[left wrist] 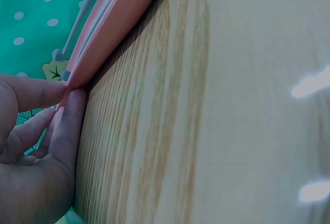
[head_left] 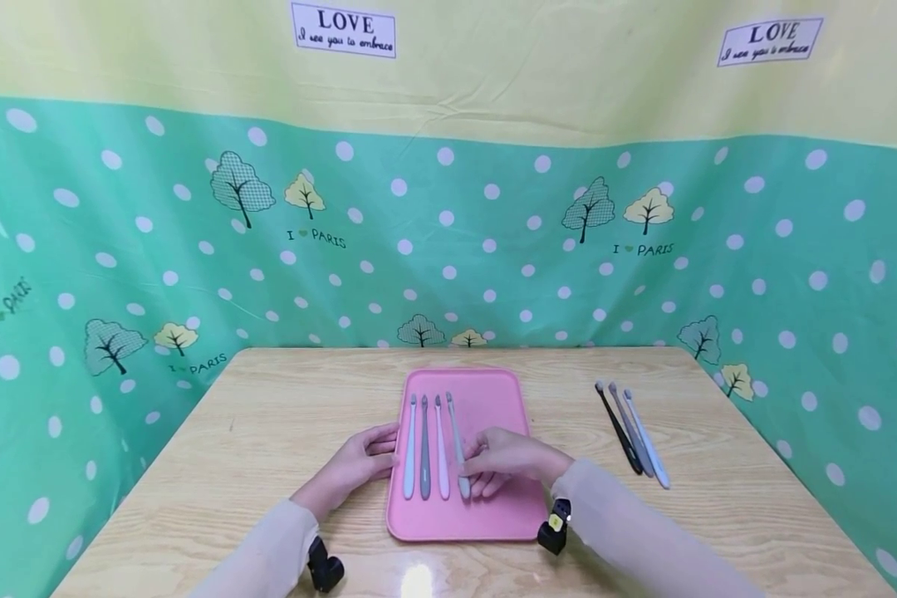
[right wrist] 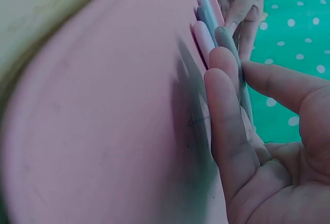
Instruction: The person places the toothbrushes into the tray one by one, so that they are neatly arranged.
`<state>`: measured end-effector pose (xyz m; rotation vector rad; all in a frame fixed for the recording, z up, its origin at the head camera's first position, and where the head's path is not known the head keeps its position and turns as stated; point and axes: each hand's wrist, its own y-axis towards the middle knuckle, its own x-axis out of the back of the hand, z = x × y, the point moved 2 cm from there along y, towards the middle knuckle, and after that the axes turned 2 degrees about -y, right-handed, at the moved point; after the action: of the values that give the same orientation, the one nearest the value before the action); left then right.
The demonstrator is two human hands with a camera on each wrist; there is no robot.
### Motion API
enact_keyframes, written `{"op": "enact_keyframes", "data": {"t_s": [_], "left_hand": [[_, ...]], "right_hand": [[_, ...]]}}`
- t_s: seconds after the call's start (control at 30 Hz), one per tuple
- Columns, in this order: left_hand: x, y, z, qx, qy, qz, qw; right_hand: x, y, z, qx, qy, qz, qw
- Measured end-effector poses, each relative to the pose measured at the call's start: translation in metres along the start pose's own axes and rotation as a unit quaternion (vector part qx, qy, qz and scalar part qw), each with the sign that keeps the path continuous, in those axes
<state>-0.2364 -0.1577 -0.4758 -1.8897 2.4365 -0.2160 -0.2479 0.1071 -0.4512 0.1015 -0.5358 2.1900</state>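
Observation:
A pink tray (head_left: 486, 519) lies on the table, and my left hand (head_left: 359, 457) pinches its left rim between thumb and fingers (left wrist: 72, 126). Over the tray, my right hand (head_left: 504, 457) holds a grey-green toothbrush (head_left: 454, 422) near the handle's end, between thumb and fingers (right wrist: 224, 100). In the right wrist view this toothbrush (right wrist: 227, 39) is raised off the tray surface, its shadow falling beside it. To its left, side by side with heads pointing away, lie a pink toothbrush (head_left: 442, 453), a dark grey toothbrush (head_left: 424, 453) and a light blue toothbrush (head_left: 409, 453).
On the wooden table (head_left: 291, 399) to the right of the tray lie a black toothbrush (head_left: 619, 428), a grey-purple toothbrush (head_left: 632, 430) and a pale blue toothbrush (head_left: 647, 440), close together. A green dotted curtain (head_left: 448, 303) hangs behind and along both sides.

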Motion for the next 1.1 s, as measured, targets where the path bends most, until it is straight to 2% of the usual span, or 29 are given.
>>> {"op": "enact_keyframes", "data": {"t_s": [0.47, 0.77, 1.1], "left_hand": [[-0.002, 0.001, 0.001, 0.0, 0.007, -0.001, 1.0], [-0.002, -0.001, 0.0, 0.004, 0.012, -0.014, 0.9998], [-0.001, -0.002, -0.001, 0.004, 0.006, -0.012, 0.9999]], "right_hand": [[-0.001, 0.008, -0.003, -0.012, -0.017, -0.009, 0.9997], [-0.003, 0.016, -0.009, -0.013, -0.022, -0.016, 0.9995], [-0.004, 0.014, -0.006, -0.012, -0.032, -0.026, 0.9991]]}}
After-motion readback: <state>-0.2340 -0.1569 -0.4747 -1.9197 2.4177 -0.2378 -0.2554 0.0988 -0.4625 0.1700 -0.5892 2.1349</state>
